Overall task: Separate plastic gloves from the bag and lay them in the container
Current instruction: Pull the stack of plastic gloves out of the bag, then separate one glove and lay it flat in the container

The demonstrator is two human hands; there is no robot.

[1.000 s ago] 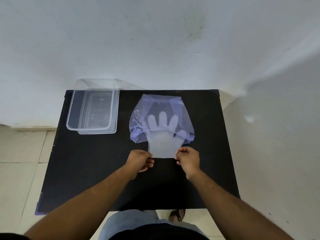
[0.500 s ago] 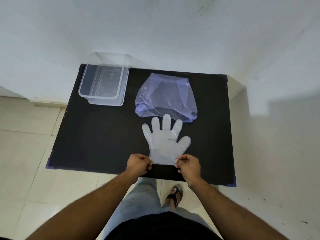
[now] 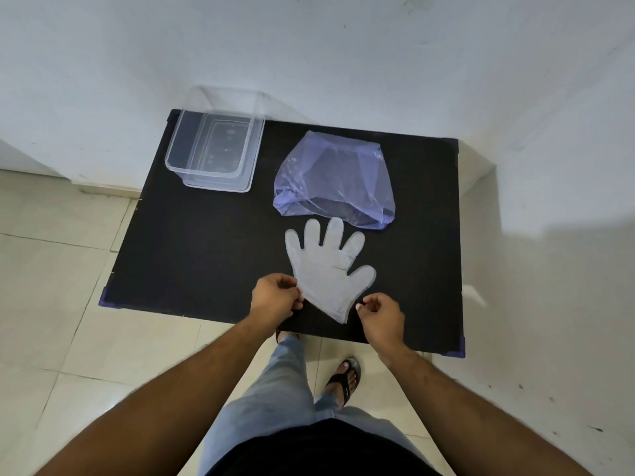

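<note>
A translucent white plastic glove [image 3: 326, 269] lies flat on the black table [image 3: 206, 252], fingers pointing away from me and cuff near the front edge. My left hand [image 3: 275, 298] pinches the cuff's left corner. My right hand [image 3: 379, 314] hovers just right of the cuff with fingers curled and a small gap to the glove. The crumpled blue-tinted plastic bag [image 3: 335, 182] rests just beyond the glove's fingertips, apart from it. The clear rectangular container [image 3: 214, 151] sits at the table's far left corner, with nothing seen inside it.
White walls close in behind and to the right of the table. Beige floor tiles lie to the left and in front. My legs and sandalled foot [image 3: 343, 376] stand at the table's front edge.
The glove has come fully out of the bag and slid toward me. My right hand has let go of the cuff, which now lies tilted. The view has pulled back.
</note>
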